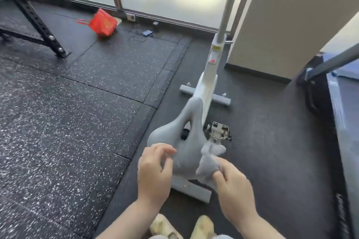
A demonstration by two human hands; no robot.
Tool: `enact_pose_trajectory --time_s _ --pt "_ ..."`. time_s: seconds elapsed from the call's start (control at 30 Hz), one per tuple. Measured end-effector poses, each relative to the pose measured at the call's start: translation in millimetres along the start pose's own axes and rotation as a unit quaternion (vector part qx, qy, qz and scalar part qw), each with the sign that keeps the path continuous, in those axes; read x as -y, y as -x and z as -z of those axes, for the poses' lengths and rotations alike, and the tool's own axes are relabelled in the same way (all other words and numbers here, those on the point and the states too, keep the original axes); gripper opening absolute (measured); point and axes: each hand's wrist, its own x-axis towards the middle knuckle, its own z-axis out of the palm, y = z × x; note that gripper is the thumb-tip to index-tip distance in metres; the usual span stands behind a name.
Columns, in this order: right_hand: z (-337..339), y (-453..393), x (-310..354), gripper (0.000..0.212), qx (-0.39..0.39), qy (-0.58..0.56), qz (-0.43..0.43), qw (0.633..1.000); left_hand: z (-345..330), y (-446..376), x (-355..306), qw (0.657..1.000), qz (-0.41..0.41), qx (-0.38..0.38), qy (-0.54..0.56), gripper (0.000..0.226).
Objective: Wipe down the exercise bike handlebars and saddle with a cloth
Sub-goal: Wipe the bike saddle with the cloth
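Note:
The grey saddle (184,137) of a white exercise bike (210,70) sits in the middle of the head view, its nose pointing away from me. My right hand (233,182) grips a crumpled grey cloth (210,161) against the saddle's rear right side. My left hand (153,169) hovers at the saddle's rear left edge with fingers loosely curled, holding nothing. The handlebar post (228,6) rises to the top edge; the handlebars themselves are cut off.
A bike pedal (220,131) sticks out right of the saddle. A black rack frame (33,17) stands at the far left, a red bag (103,23) near the window. A treadmill (338,122) runs along the right. My feet (184,227) stand behind the bike's rear base.

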Motion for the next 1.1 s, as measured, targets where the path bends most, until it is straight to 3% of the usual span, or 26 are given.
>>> enact_pose_trajectory --time_s 0.13,0.2,0.3,0.4,0.6,0.7,0.83,0.97,1.1 --pt "-33 8 -5 0.068 0.046 0.082 0.067 0.993 -11 14 13 0.992 0.091 -0.075 -0.053 0.036" --pt "-52 2 -8 0.066 0.053 0.048 0.037 0.997 -20 25 17 0.987 0.134 -0.058 -0.07 0.053" --pt "-74 -16 -14 0.062 0.003 0.091 0.07 0.993 -33 32 13 0.981 0.18 -0.017 -0.063 0.072" --pt "-86 -29 -13 0.065 -0.022 0.075 0.026 0.997 -41 31 13 0.982 0.181 -0.004 -0.057 0.079" --pt "-95 -17 -12 0.071 -0.053 0.097 0.026 0.994 -42 28 24 0.983 0.179 -0.01 -0.038 0.084" --pt "-83 -48 -4 0.068 -0.034 0.024 -0.079 0.996 -40 20 28 0.98 0.198 -0.012 0.025 0.094" --pt "-106 -28 15 0.066 -0.157 -0.034 -0.117 0.98 -33 16 39 0.98 0.192 0.014 0.049 0.108" --pt "-118 -37 21 0.063 -0.236 -0.093 -0.168 0.952 -37 9 40 0.977 0.201 0.012 0.069 0.102" --pt "-126 -38 20 0.056 -0.309 -0.228 -0.149 0.911 -35 11 47 0.966 0.23 0.018 0.12 0.111"
